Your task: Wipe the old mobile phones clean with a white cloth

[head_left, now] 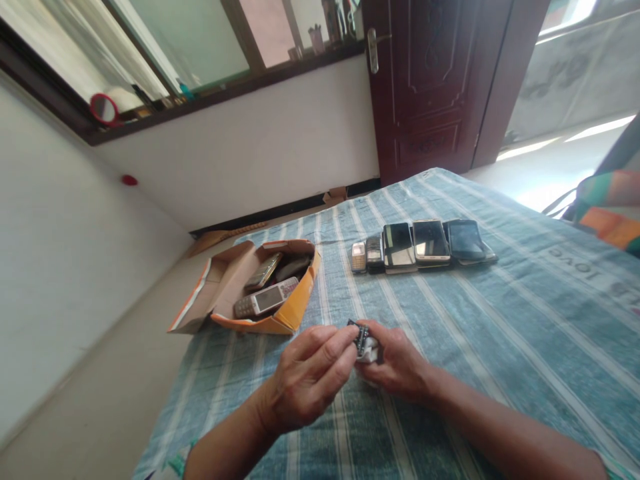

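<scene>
A small black keypad phone is held between my two hands above the bed's striped blue cover. My left hand is closed, its fingertips pinching the phone's left side. On the other side, my right hand is curled around a crumpled white cloth, its thumb near the phone's upper right edge. The cloth lies against the phone's lower part; how far it reaches underneath is hidden.
An open orange box at the left holds several phones, including a silver keypad phone. Beyond my hands, a row of phones lies on the striped cover. A dark red door stands behind.
</scene>
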Demonstrator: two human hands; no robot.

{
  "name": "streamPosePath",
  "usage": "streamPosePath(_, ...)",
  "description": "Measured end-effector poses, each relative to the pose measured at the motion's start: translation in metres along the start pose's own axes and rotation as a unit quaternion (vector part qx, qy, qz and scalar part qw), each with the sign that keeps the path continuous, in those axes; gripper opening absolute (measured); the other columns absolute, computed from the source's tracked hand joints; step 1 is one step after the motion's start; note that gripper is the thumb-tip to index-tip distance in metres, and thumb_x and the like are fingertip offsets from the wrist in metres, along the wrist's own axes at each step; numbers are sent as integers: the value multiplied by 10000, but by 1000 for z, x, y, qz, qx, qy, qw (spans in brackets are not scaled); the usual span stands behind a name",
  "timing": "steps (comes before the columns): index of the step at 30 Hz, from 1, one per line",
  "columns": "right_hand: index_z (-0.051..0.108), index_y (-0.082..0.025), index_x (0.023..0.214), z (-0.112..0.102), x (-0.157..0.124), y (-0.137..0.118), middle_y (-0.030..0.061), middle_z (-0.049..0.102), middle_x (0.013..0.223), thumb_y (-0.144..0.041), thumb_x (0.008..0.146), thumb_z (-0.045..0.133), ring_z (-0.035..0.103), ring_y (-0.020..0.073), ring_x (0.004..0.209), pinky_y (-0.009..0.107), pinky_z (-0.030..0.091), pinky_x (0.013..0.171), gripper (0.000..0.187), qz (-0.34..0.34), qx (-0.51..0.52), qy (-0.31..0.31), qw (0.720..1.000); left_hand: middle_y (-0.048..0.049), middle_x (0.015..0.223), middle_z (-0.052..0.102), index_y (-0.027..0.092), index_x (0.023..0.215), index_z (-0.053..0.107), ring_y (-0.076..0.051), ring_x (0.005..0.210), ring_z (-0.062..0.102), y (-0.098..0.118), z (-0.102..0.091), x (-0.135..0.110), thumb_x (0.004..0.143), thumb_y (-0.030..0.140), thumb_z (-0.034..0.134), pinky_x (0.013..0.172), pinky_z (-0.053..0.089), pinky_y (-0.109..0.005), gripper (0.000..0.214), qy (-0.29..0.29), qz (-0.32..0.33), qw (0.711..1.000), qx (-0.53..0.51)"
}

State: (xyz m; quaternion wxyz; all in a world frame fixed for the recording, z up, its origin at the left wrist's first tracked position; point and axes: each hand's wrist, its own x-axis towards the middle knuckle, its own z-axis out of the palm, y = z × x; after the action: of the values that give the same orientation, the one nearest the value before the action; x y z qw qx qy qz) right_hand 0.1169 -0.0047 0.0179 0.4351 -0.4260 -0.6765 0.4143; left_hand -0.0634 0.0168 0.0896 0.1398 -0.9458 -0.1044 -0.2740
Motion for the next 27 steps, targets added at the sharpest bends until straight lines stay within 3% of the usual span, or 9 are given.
streamPosePath(9, 558, -197, 916, 2, -1, 4, -30, 548, 651, -262, 723, 591, 467, 115, 566, 244, 393, 577, 205, 13, 7, 9, 1000, -194, 1124, 647, 89, 1115, 559, -247, 1058, 613, 9, 2, 3, 775, 78, 658, 892, 530, -376, 355, 35, -122, 992, 5)
streamPosePath(15, 556, -206, 882, 3, -1, 7, -39, 550, 621, -248, 680, 611, 486, 117, 548, 243, 390, 570, 214, 18, 7, 17, 1000, -124, 995, 690, 134, 1048, 595, -213, 900, 656, 16, 10, 9, 798, 234, 670, 806, 546, -341, 279, 31, -222, 971, -80)
streamPosePath(19, 546, -212, 793, 3, 0, 6, -46, 533, 592, -216, 668, 612, 465, 107, 527, 232, 346, 544, 140, 35, -32, 15, 999, -73, 835, 704, 142, 940, 644, -173, 737, 656, 21, 17, 13, 805, 215, 641, 692, 539, -281, 154, 28, -293, 949, -117)
streamPosePath(22, 555, -207, 761, 4, 1, 5, -38, 544, 593, -245, 687, 621, 457, 103, 521, 228, 333, 534, 106, 38, -49, 29, 998, -33, 726, 696, 154, 807, 686, -151, 648, 635, 22, 18, 18, 825, 219, 596, 628, 506, -240, 112, -1, -390, 903, -178)
streamPosePath(27, 626, -202, 896, 4, 1, 4, -16, 607, 667, -342, 759, 623, 514, 112, 562, 228, 357, 558, 196, 27, -50, 13, 998, 7, 625, 651, 149, 675, 683, -149, 606, 584, 18, 13, 20, 809, 285, 587, 575, 448, -219, 213, -3, -577, 769, -276)
